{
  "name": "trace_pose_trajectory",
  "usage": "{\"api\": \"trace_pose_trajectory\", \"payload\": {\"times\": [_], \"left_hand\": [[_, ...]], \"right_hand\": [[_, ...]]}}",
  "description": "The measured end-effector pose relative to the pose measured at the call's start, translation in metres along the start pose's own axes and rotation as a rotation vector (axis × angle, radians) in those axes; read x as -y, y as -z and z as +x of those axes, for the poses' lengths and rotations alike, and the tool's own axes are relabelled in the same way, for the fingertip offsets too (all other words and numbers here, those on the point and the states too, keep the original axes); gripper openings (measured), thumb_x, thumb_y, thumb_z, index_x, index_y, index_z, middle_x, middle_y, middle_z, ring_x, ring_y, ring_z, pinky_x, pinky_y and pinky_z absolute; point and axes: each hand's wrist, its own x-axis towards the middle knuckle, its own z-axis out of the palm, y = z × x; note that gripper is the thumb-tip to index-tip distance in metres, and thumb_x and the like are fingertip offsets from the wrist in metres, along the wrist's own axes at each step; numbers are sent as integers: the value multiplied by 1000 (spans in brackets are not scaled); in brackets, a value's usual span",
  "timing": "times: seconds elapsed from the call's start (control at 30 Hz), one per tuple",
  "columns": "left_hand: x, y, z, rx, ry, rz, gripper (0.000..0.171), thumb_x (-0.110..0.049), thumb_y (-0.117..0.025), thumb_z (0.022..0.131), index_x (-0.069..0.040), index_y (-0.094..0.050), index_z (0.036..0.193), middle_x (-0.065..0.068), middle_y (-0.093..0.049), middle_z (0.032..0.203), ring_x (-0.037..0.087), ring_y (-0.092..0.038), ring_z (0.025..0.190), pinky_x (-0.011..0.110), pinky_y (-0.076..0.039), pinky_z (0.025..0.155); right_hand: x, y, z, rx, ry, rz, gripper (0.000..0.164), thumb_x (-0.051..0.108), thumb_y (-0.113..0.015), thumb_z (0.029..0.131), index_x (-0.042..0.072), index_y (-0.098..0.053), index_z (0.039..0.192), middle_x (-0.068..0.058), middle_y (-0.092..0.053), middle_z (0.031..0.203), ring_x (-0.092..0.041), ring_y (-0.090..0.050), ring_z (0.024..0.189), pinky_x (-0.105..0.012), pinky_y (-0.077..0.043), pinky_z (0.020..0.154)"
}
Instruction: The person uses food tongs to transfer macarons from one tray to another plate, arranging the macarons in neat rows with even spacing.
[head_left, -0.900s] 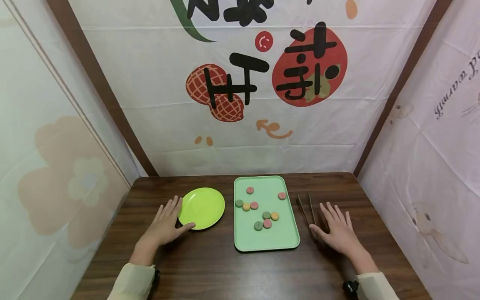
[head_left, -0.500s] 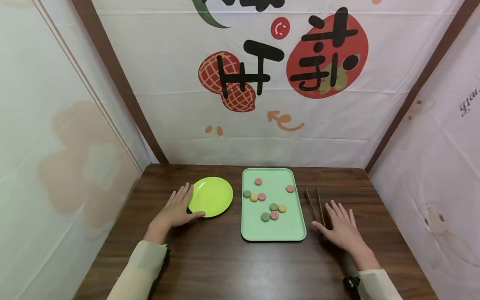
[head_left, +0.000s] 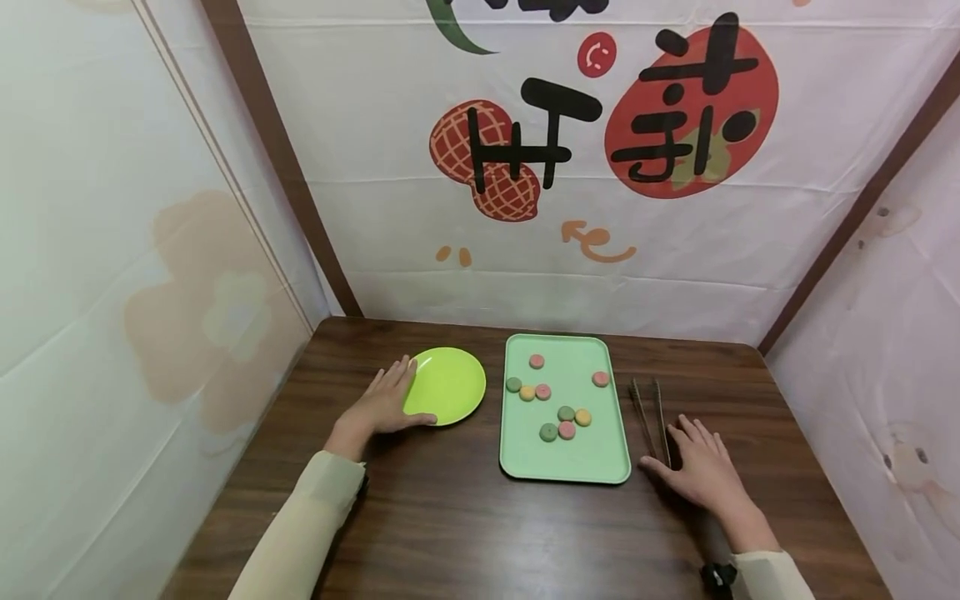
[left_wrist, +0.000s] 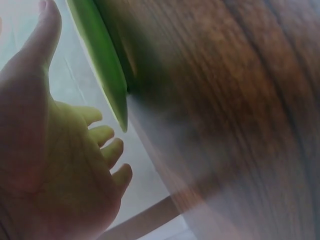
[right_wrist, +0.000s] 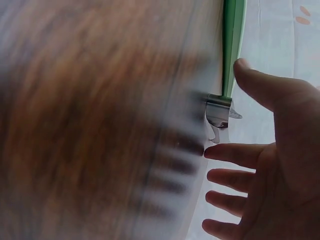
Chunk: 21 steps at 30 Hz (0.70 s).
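Tongs point(head_left: 662, 421) on worktop point(head_left: 450, 517), 10 o'clock from right hand point(head_left: 701, 471), long axis roughly 11-to-5; right is nearer, fingers spread, nothing held. Left hand point(head_left: 382, 406) spread too, grips nothing, at plate point(head_left: 453, 386)'s 8 o'clock; contact unclear.

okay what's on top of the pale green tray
On the tray lie nine small round pieces: four pink, three green and two yellow. The tray's surface directly under each piece is covered, and so is the table beneath the tray.
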Motion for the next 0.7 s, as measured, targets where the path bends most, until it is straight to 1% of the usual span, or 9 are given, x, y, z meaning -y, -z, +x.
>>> {"api": "trace_pose_trajectory", "payload": {"times": [0.17, 0.27, 0.37, 0.43, 0.53, 0.7], "left_hand": [[-7, 0, 13, 39, 15, 3, 128, -75, -70, 91, 5, -9, 170, 29, -8, 177, 44, -10, 164, 60, -8, 134], [-9, 1, 17, 50, 24, -3, 128, -75, -71, 91, 5, -8, 170, 28, -7, 177, 44, -8, 165, 59, -8, 134], [-7, 0, 18, 61, 26, -6, 131, -77, -70, 90, 5, -7, 170, 29, -5, 177, 45, -7, 164, 59, -7, 134], [-5, -1, 18, 72, 26, -6, 132, -79, -68, 90, 4, -6, 170, 29, -3, 177, 44, -6, 165, 58, -6, 134], [-3, -1, 16, 74, 14, -25, 134, -80, -67, 89, 6, -6, 170, 31, -2, 176, 45, -5, 164, 60, -7, 133], [-1, 1, 8, 53, -3, -49, 136, -77, -75, 86, 10, -9, 168, 34, -5, 175, 49, -8, 163, 64, -10, 132]], "right_hand": [[-4, 3, -3, -1, -12, -12, 95, 66, -69, 98, -12, -54, 149, -42, -37, 160, -61, -31, 149, -78, -20, 121], [-5, 6, -3, -12, -12, -24, 90, 60, -72, 98, -13, -55, 148, -42, -40, 158, -62, -33, 147, -79, -23, 120], [-4, 7, -3, -21, -14, -31, 85, 56, -74, 98, -13, -57, 146, -42, -42, 156, -62, -35, 146, -79, -26, 119], [-3, 7, -2, -28, -17, -35, 83, 56, -74, 98, -12, -59, 144, -42, -44, 155, -62, -37, 145, -79, -28, 118], [-1, 6, -1, -48, -17, -44, 80, 55, -75, 98, -11, -61, 141, -41, -48, 152, -62, -41, 142, -78, -33, 114], [1, 1, 2, -72, 0, -51, 74, 51, -77, 97, -10, -64, 138, -38, -54, 147, -60, -48, 136, -77, -39, 109]]}}
